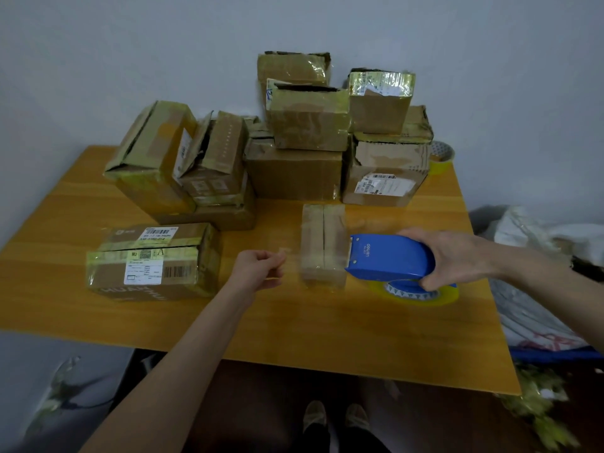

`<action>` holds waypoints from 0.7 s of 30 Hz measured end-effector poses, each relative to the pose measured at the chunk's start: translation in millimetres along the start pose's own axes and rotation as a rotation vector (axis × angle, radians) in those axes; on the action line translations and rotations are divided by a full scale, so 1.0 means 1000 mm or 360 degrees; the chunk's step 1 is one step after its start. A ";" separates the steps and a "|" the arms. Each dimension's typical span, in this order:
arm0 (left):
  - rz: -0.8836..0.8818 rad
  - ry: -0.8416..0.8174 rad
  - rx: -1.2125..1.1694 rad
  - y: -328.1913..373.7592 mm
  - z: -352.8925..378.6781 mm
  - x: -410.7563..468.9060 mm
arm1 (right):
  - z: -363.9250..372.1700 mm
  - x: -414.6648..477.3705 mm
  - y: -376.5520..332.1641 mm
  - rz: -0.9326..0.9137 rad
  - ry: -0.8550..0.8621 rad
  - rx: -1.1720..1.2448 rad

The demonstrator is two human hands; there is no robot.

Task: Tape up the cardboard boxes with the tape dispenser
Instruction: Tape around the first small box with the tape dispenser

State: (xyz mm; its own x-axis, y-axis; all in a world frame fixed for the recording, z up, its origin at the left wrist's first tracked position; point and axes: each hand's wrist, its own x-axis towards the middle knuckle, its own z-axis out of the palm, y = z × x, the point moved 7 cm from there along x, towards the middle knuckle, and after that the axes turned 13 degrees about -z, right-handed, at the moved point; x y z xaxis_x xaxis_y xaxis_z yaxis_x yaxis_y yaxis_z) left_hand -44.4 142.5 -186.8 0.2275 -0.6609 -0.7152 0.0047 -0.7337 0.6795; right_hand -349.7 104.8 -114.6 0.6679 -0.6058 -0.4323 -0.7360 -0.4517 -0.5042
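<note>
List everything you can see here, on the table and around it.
Table: one, orange wood, centre.
Boxes: about a dozen, brown, piled at table's back and left.
Small box: one, brown, table's middle.
Dispenser: one, blue, at small box's right edge.
Tape: one strip, clear, stretched from dispenser across small box.
Spare roll: one, yellowish, table's back right.
Bags: count unclear, white, right of table.
Shoes: two, pale, floor below table.
Left hand: pinches tape's end.
Right hand: grips dispenser.
</note>
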 end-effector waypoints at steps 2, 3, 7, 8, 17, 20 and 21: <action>-0.0009 0.0020 0.0003 -0.002 0.002 0.003 | 0.001 0.003 0.003 0.0015 -0.0006 -0.0019; -0.0013 0.0023 0.0005 -0.002 0.003 0.005 | 0.002 0.005 0.004 0.0015 0.0000 -0.0018; -0.0027 0.0038 0.0017 -0.006 0.004 0.011 | 0.004 0.011 0.008 0.0012 -0.0010 -0.0022; -0.0031 0.0042 0.0024 -0.007 0.004 0.012 | 0.005 0.013 0.009 0.0007 -0.0010 -0.0015; -0.0098 0.0070 0.0077 -0.019 0.011 0.021 | 0.012 0.027 0.018 0.0053 -0.0109 -0.0099; -0.0067 0.0071 0.0145 -0.019 0.016 0.021 | 0.018 0.032 0.023 0.0072 -0.0167 -0.0080; -0.0052 0.0076 0.0172 -0.019 0.017 0.021 | 0.021 0.033 0.023 0.0075 -0.0186 -0.0099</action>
State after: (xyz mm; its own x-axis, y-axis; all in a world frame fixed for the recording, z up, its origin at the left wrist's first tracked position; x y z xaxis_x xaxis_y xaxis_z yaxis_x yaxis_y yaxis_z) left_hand -56.6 140.0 -217.5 0.2751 -0.6299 -0.7263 -0.0915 -0.7692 0.6324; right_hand -342.3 87.7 -155.9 0.6379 -0.5485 -0.5406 -0.7700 -0.4663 -0.4354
